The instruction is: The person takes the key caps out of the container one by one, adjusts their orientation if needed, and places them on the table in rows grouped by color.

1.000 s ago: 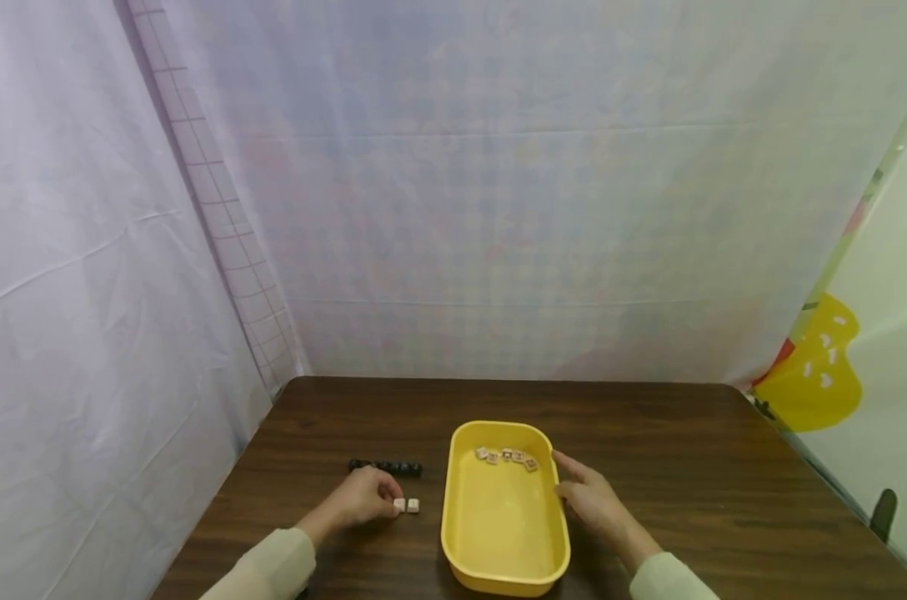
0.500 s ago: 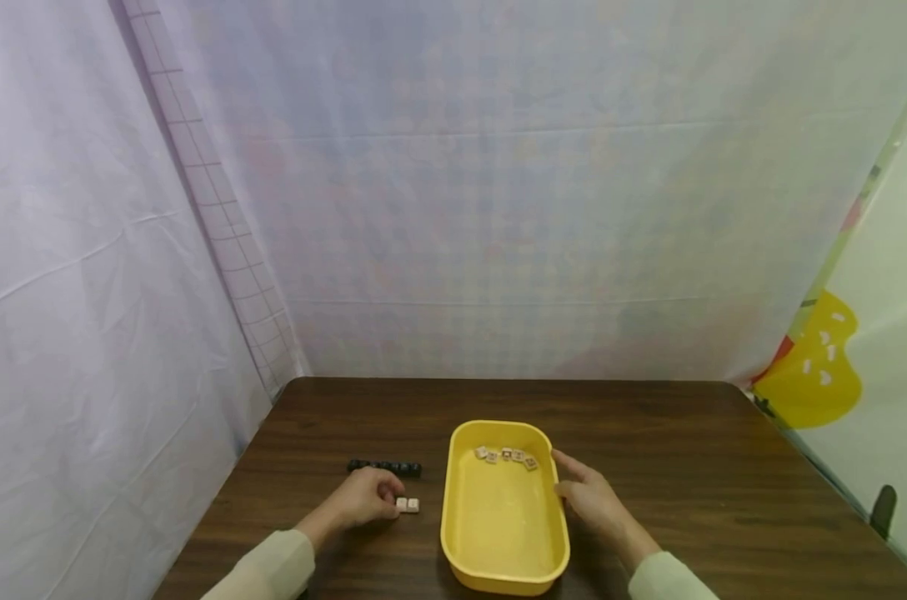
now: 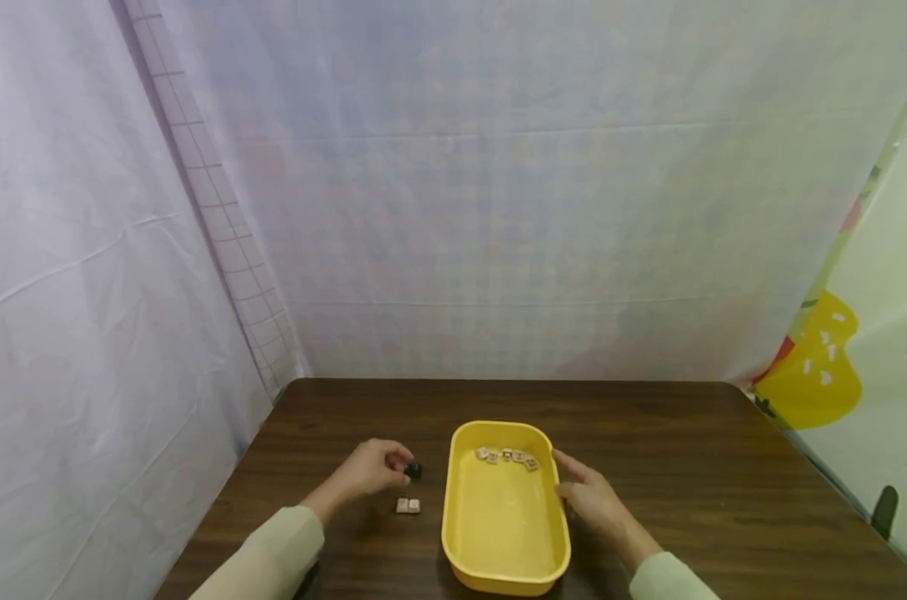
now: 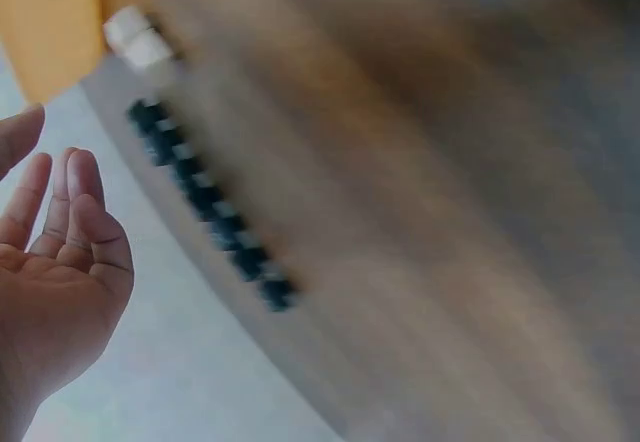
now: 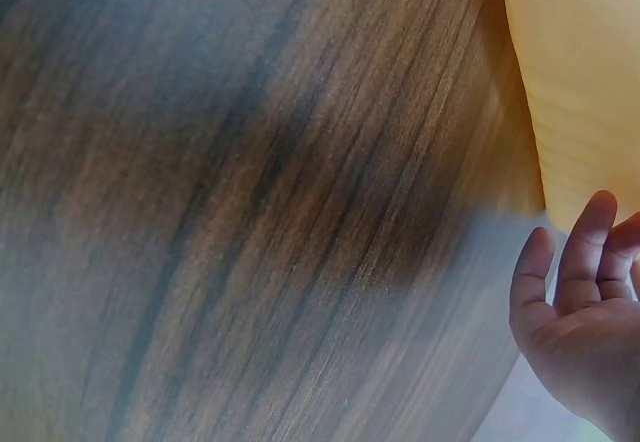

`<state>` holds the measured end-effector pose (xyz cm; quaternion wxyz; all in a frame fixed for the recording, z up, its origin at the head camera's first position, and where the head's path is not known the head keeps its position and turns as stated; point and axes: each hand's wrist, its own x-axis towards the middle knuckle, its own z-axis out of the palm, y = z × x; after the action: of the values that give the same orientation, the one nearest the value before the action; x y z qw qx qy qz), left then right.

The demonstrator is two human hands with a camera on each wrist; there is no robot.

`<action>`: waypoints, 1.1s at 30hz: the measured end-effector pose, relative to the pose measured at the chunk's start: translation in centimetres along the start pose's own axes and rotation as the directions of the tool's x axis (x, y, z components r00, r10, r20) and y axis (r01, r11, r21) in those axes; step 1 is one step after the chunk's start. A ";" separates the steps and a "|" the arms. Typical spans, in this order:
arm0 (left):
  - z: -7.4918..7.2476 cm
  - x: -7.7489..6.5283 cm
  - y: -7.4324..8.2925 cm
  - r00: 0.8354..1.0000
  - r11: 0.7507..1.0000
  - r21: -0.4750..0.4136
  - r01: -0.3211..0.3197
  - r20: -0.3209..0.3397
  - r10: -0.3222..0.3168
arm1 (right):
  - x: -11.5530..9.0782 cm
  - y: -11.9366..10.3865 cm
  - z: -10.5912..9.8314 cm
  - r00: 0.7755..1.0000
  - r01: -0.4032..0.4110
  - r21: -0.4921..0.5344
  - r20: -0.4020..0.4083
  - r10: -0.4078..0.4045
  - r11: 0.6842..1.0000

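My left hand (image 3: 371,468) hovers over a row of black keycaps (image 3: 413,471), hiding most of it in the head view. In the left wrist view the whole black row (image 4: 215,207) shows apart from the fingers, and nothing is between them. Two white keycaps (image 3: 408,506) sit side by side just nearer to me. My right hand (image 3: 592,500) rests against the right side of a yellow tub (image 3: 506,577), index finger stretched along the wall and thumb tip at the rim. Several pale keycaps (image 3: 518,457) lie scattered at the tub's far end.
The dark wooden table (image 3: 671,450) carries all of this. A pale curtain (image 3: 498,250) hangs behind its far edge, and a white cloth (image 3: 101,292) hangs along the left. A dark object, partly hidden, is beneath the left sleeve (image 3: 269,554).
My left hand has left the white keycaps and moved forward to the black row. The two white keycaps now stand closer together than a second ago. The right hand and tub stay put.
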<state>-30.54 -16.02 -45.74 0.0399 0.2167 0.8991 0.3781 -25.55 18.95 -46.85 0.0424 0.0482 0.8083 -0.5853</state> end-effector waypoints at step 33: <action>10.2 11.9 11.9 0.994 0.980 -0.182 0.076 -0.059 -0.088 | -0.4 0.2 -0.3 0.999 0.039 -0.002 -0.007 -0.039 0.999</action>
<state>-34.57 3.18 -43.60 0.0445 0.1622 0.8705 0.4625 -25.14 19.25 -46.91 0.0283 0.0343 0.8096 -0.5853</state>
